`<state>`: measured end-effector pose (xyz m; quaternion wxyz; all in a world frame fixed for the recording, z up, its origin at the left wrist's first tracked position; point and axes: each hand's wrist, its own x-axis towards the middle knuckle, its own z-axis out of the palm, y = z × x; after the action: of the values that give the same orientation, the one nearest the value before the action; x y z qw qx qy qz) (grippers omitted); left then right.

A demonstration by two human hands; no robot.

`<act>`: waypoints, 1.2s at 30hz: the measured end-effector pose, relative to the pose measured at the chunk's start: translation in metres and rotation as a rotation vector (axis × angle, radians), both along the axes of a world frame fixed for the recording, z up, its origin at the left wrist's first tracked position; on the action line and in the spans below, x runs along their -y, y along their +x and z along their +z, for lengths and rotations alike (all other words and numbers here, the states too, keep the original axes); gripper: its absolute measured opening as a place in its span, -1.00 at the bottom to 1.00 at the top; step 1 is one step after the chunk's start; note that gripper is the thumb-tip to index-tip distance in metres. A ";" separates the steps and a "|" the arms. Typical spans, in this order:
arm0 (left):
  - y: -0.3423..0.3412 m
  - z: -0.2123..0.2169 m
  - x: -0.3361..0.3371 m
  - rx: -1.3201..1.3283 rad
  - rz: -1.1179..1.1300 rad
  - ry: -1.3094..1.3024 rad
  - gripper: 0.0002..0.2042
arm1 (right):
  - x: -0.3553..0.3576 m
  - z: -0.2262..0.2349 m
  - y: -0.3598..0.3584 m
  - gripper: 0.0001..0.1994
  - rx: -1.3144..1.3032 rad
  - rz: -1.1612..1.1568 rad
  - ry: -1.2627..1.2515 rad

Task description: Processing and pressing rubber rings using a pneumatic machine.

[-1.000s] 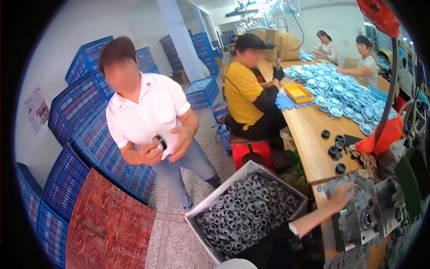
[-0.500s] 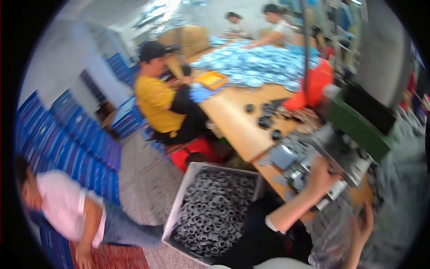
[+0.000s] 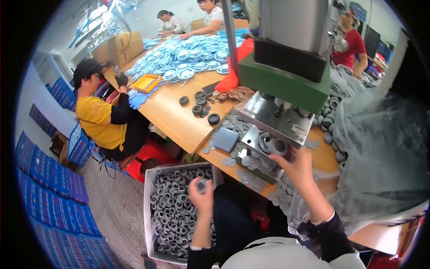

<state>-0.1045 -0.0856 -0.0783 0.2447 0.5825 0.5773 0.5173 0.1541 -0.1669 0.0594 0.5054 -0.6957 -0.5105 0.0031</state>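
Above the right hand [image 3: 299, 168], room is being limited by the press [image 3: 284, 85]; left of its fingers, the worktop [image 3: 174, 125] edge is being seen. Unlike earlier, the left hand [image 3: 204, 200] is being held over the box [image 3: 149, 215]. A grey ring [image 3: 202, 186] is being pinched in its fingers, another ring [image 3: 277, 146] in the right fingers.

Crates [image 3: 58, 184]: blue, stacked along the left.
Seated worker [image 3: 102, 123]: yellow shirt, dark cap, on a red stool [image 3: 165, 152].
Yellow tray [image 3: 148, 83]: on a blue mat [image 3: 137, 101].
Blue parts [image 3: 181, 56]: pale, heaped beyond the tray.
Carton [image 3: 127, 47]: brown, left of the heap.
Striped worker [image 3: 212, 19]: behind the heap.
Red bag [image 3: 230, 80]: beside a brown cloth [image 3: 242, 93].
Red-shirted worker [image 3: 350, 47]: upper right.
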 end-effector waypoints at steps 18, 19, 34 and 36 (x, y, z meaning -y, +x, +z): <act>0.085 0.009 -0.113 -0.621 -0.525 0.288 -0.60 | 0.097 -0.019 0.016 -0.63 0.097 -0.080 -0.047; 0.093 0.013 -0.122 -0.703 -0.560 0.188 -0.59 | 0.119 -0.026 0.028 -0.63 0.094 -0.113 -0.076; 0.105 -0.027 -0.137 -0.841 -0.495 0.402 -0.79 | 0.228 -0.026 0.079 -0.79 0.297 -0.141 -0.784; 0.103 -0.033 -0.141 -0.823 -0.496 0.403 -0.79 | 0.243 -0.026 0.068 -0.74 0.402 -0.302 -0.902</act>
<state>-0.0016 0.0554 -0.1112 -0.0044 0.8924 0.3593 0.2731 0.2218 -0.4104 0.0330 0.0416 -0.8973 -0.4392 0.0160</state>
